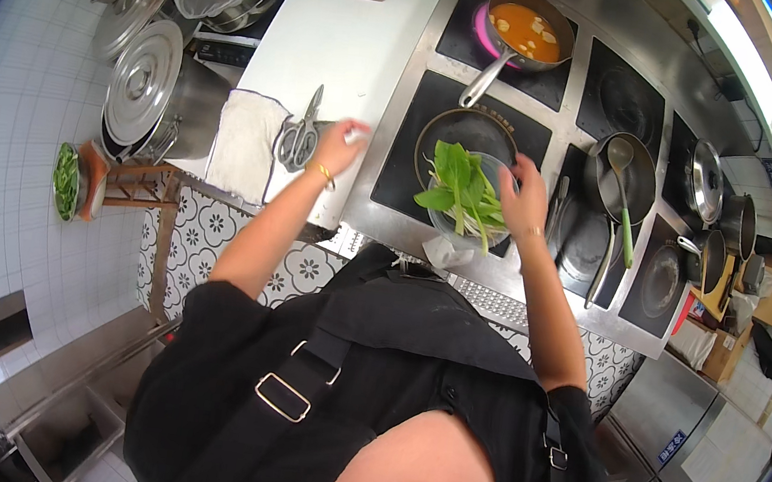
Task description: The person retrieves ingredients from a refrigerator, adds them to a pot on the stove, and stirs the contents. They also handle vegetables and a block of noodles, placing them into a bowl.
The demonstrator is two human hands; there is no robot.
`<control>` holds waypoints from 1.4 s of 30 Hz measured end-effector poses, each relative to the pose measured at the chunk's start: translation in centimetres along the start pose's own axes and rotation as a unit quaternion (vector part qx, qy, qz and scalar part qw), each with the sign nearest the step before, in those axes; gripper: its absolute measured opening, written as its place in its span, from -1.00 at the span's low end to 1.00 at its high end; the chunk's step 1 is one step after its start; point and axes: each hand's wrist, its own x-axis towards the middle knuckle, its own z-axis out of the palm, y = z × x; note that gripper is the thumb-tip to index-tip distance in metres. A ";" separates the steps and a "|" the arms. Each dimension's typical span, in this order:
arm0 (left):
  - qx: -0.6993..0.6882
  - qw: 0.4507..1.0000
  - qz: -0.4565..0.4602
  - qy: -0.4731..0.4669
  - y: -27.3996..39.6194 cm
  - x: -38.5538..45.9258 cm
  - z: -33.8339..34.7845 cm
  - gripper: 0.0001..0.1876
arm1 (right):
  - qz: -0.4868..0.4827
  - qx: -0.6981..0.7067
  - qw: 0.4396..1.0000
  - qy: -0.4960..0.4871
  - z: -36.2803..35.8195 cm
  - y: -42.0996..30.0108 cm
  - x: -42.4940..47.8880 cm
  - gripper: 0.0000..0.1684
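Note:
My left hand (341, 147) hovers over the right side of the white counter (352, 42), with its fingers bent. A small white patch shows at its fingertips; blur hides whether it is a held thing. Just left of this hand lie steel kitchen scissors (300, 135). My right hand (525, 202) is at the right side of a clear bowl (440, 227), thumb and fingers apart; whether it grips the rim cannot be told. Leafy green vegetables with pale stems (460, 185) fill the bowl and stick out over its rim. The bowl stands over the near hob's ring.
A saucepan of orange soup (527, 33) sits on the far hob, its handle towards me. To the right is a pan (634, 188) with a green-handled ladle (625, 212). A folded cloth (244, 145) and a lidded stockpot (192, 112) are left. Crumpled plastic (447, 254) lies at the stove's front edge.

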 end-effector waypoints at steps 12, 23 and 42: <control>0.198 0.971 -0.068 0.119 -0.6 28.2 -4.9 0.17 | 0.224 0.211 0.948 0.080 12.0 -3.5 13.6 -0.34; -0.037 0.966 -0.146 0.212 0.3 37.6 -1.5 0.14 | 0.166 0.086 0.981 0.049 6.8 -1.7 11.5 -0.38; -0.018 0.954 0.014 0.298 -2.1 37.1 -1.4 -0.16 | 0.209 0.140 0.966 0.063 6.3 -3.5 11.8 -0.46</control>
